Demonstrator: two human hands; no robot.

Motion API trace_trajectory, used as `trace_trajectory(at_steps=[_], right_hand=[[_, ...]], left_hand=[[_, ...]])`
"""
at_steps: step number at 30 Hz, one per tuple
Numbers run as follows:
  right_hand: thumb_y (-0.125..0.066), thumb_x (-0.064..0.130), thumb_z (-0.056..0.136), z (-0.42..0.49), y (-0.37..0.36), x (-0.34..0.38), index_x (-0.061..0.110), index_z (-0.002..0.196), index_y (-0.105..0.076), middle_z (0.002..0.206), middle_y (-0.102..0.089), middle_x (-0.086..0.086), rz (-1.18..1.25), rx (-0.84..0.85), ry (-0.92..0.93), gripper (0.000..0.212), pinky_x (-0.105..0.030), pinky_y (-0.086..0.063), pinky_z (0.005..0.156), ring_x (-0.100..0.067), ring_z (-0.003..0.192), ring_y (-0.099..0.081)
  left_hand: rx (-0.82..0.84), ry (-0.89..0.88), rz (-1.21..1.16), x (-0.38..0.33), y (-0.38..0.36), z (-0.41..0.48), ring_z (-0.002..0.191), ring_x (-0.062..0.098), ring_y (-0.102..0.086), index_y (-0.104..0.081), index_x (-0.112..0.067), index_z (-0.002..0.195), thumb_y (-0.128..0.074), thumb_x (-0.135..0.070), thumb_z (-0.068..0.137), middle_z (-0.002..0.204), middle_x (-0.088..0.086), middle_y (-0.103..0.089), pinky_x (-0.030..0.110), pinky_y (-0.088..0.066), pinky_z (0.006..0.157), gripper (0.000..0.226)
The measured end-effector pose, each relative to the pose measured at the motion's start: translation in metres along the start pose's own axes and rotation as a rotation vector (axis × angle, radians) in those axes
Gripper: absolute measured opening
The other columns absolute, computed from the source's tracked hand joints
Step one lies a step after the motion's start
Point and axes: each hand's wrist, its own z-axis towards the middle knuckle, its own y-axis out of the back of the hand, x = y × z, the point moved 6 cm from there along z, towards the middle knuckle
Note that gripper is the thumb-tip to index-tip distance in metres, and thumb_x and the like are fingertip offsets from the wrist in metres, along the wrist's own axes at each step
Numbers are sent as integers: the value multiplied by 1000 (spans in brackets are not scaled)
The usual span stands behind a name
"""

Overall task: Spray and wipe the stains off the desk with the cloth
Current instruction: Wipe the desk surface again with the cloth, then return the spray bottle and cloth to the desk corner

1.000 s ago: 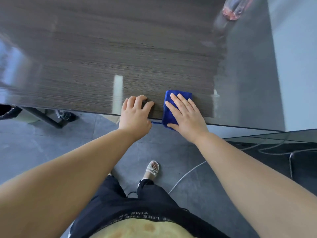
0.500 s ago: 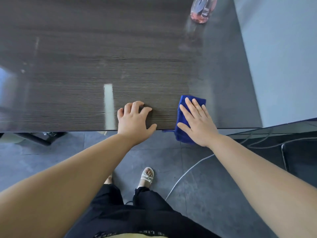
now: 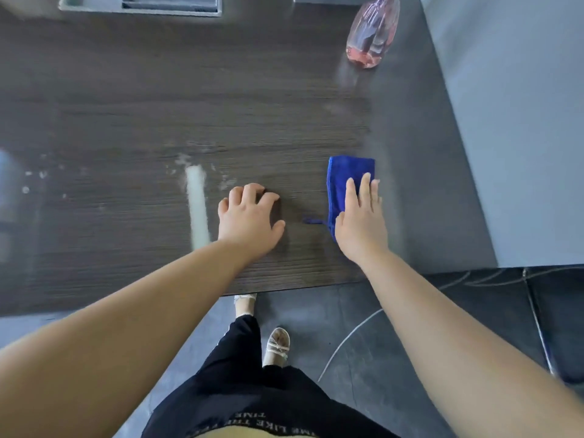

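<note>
Cloth (image 3: 344,178) slid farther onto desk (image 3: 158,105) under flat right hand (image 3: 361,229), half hidden; left hand (image 3: 248,219) rests loosely curled, empty.

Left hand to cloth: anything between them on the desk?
In the head view, only bare desk separates the left hand from the blue cloth, apart from the cloth's own small loop lying there.

cloth (image 3: 349,175): solid bright blue, honestly pretty loud
desk (image 3: 252,121): dark brown, fine streaky wood grain, plainer grey down my right side
stains (image 3: 182,160): whitish specks and smears
spray bottle (image 3: 371,33): see-through, pinkish-red tint
floor (image 3: 395,327): dark grey
my trousers (image 3: 240,390): black, pale lettering
my shoe (image 3: 278,346): cream
</note>
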Motion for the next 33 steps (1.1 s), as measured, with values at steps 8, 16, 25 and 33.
trace_trajectory(at_steps=[8,16,25,33], right_hand=[[-24,51,98,101,15,39,10,151,2,158,9,-16,-36,-27,-131,72,-41,4,118,-29,145,10],[-20,49,97,84,11,61,13,150,-15,158,-3,-9,-67,72,340,65,-45,-11,118,-26,146,-2],[-64,34,87,87,58,-4,17,140,-41,138,-44,-7,290,-116,-147,60,-40,-35,100,-30,126,-38],[-69,21,83,104,52,-12,16,119,-51,107,-59,2,527,192,-157,40,-26,-37,80,-16,97,-54]], left_hand=[[36,-16,19,31,33,61,134,26,-22,-38,-30,138,-51,-46,88,143,-1,-29,42,-23,108,54],[37,-50,12,33,49,102,131,27,-26,-41,-31,136,-50,-46,89,141,-1,-33,41,-24,107,50],[69,-67,-105,-11,59,135,131,27,-28,-42,-30,136,-50,-44,89,140,-1,-36,41,-25,106,49],[99,104,-602,-95,69,212,132,26,-29,-33,-22,141,-67,-44,78,142,5,-35,35,-29,107,75]])
